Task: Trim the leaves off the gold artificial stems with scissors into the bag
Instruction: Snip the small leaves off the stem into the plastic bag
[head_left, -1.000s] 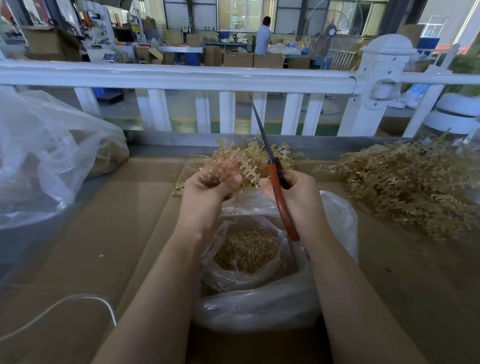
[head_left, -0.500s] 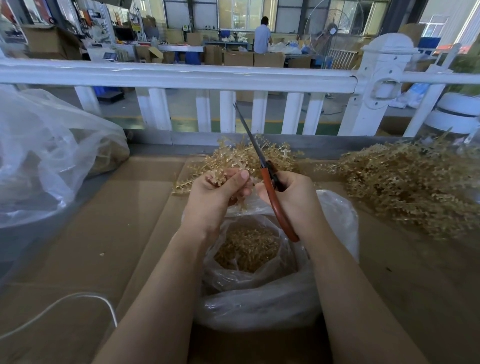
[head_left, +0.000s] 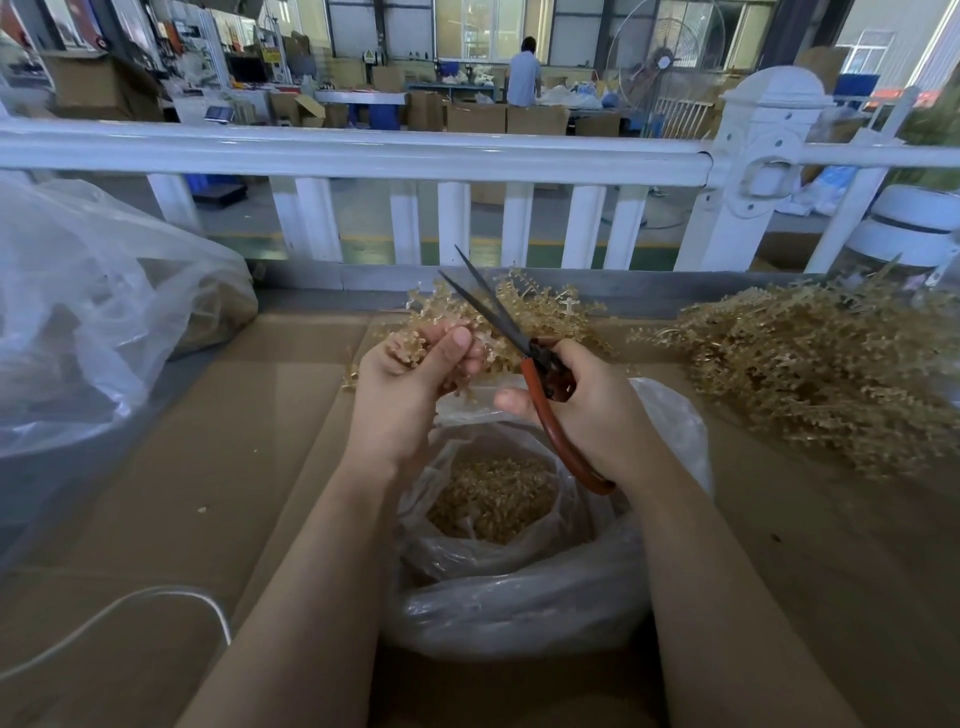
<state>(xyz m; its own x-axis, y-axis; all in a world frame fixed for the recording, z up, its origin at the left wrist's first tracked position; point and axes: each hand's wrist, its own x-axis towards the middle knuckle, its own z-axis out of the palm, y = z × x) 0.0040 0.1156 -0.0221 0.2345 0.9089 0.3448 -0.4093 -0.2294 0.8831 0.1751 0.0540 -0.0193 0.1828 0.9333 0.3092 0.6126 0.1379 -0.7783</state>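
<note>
My left hand (head_left: 410, 384) grips a bunch of gold artificial stems (head_left: 524, 317) over the open clear plastic bag (head_left: 519, 597). Gold leaf trimmings (head_left: 491, 496) fill the bottom of that bag. My right hand (head_left: 587, 410) holds the red-handled scissors (head_left: 524, 353), whose dark blades are spread open and point up and left, just right of my left thumb. The blades cross in front of the stems.
A big pile of gold stems (head_left: 810, 379) lies on the cardboard at the right. A large clear bag (head_left: 93, 312) sits at the left. A white cable (head_left: 156, 597) curves at the lower left. A white railing (head_left: 363, 156) runs behind the table.
The scissor blades have swung left and lower and have opened. My left hand has shifted the stems a little, its thumb now lifted against the bunch.
</note>
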